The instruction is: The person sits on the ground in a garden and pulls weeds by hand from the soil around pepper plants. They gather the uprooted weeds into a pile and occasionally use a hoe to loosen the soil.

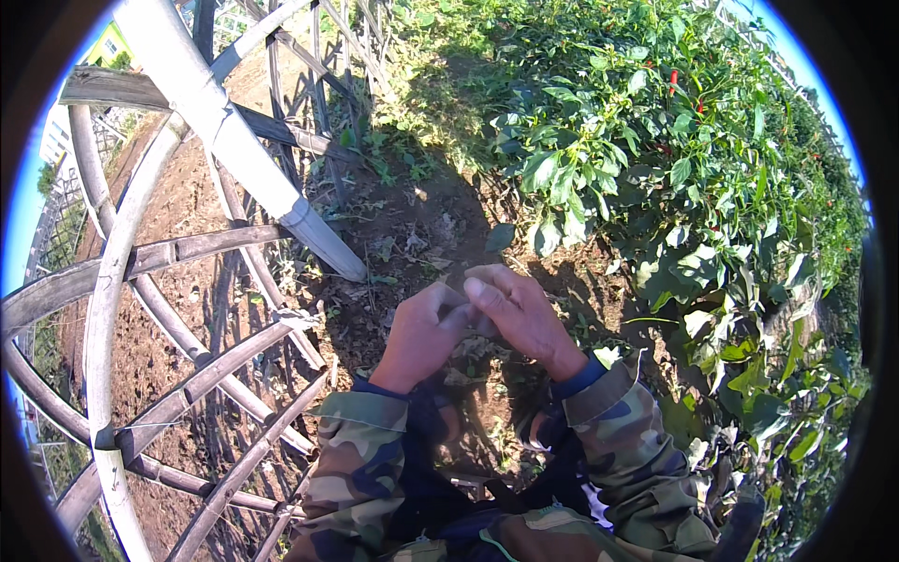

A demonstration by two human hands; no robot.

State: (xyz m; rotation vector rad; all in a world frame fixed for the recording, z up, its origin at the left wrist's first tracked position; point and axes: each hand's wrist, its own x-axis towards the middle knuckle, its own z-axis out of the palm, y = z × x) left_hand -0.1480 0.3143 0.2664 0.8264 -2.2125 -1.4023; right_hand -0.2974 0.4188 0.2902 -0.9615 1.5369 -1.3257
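Observation:
My left hand [425, 329] and my right hand [520, 312] meet in front of my body, above the soil path. Their fingers are curled and the fingertips come close together. Whether something small is pinched between them cannot be made out; the inner fingers are blurred and partly hidden. Camouflage jacket sleeves [625, 428] with dark blue cuffs cover both forearms. Beneath the hands lies bare ground [484, 393] with dry leaves, and my shoes [541, 428] show dimly in shadow.
A bamboo lattice fence [189, 256] stands along the left, with a thick pale bamboo pole [239, 147] slanting down towards the path. On the right grow leafy pepper plants [562, 168] bearing red peppers [673, 82]. Large drying leaves [744, 379] hang lower right.

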